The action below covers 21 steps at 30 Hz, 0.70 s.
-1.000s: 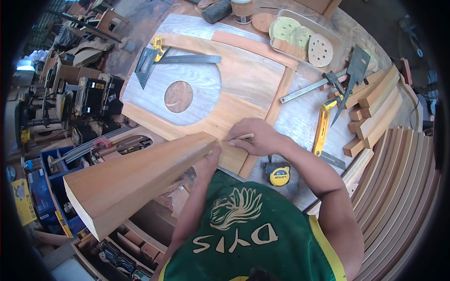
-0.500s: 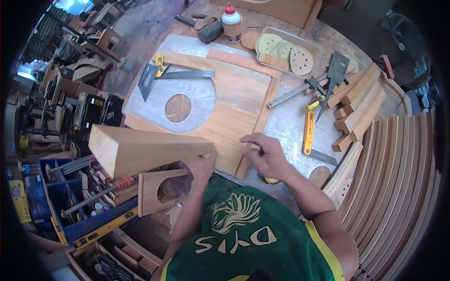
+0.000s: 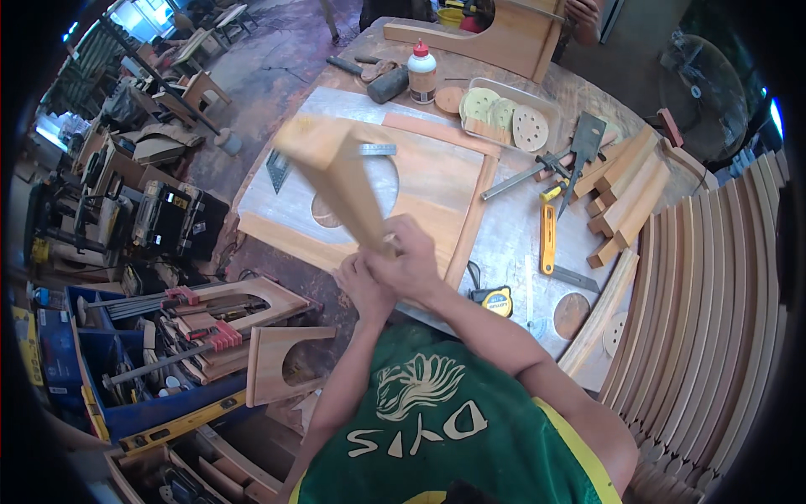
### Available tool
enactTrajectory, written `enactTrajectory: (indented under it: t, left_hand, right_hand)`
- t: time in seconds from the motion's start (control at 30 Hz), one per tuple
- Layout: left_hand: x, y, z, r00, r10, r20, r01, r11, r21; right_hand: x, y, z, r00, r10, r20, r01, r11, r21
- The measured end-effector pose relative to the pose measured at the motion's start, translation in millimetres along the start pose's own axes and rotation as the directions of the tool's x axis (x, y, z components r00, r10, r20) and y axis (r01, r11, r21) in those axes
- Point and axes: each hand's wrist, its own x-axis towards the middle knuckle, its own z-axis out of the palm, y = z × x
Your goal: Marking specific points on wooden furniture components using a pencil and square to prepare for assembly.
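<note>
Both my hands are at the near end of a thick, squared wooden post (image 3: 340, 172), which is smeared by motion. It tilts up and away, over a flat wooden panel (image 3: 428, 210) with a round cutout. My left hand (image 3: 363, 286) is closed around the post's lower end. Next to it, my right hand (image 3: 405, 256) is closed at that same end, its fingertips partly hidden. Behind the post, a combination square (image 3: 378, 149) lies partly covered on the panel. A yellow and black tape measure (image 3: 494, 301) rests beside my right forearm.
Beyond the panel stand a glue bottle (image 3: 421, 71), a mallet (image 3: 388, 85) and a tray of sanding discs (image 3: 531, 128). To the right lie a pull saw (image 3: 586, 139), a yellow-handled bevel (image 3: 548, 239) and wooden blocks (image 3: 625, 210). Another person's hand (image 3: 583, 15) shows at the far edge.
The post has swung from pointing left to pointing up and away over the panel. My right hand has moved left onto its near end. The tape measure has come into fuller view.
</note>
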Motion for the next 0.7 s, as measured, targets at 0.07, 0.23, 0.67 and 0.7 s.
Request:
enactTrajectory:
  t: [0.07,0.23,0.67,0.7]
  left_hand:
    - [1.3,13.9,-20.7,0.999,0.044,0.0,-0.044,0.996,-0.077]
    - [-4.8,-19.8,-64.5,0.973,0.177,0.147,-0.097,0.896,-0.432]
    - [106.2,-83.3,-73.5,0.625,0.565,0.539,-0.537,0.812,-0.228]
    - [107.2,-86.3,-72.3,0.63,0.585,0.51,-0.53,0.804,-0.268]
  right_hand:
    - [1.8,5.6,-16.3,0.963,0.091,-0.253,-0.066,0.992,0.105]
    - [-28.6,-52.7,-170.2,0.891,0.247,-0.382,-0.26,0.966,0.019]
    - [-237.6,-36.5,-203.2,0.319,0.631,-0.707,-0.817,0.561,0.132]
    - [-243.3,-39.6,-196.3,0.303,0.628,-0.717,-0.818,0.557,0.142]
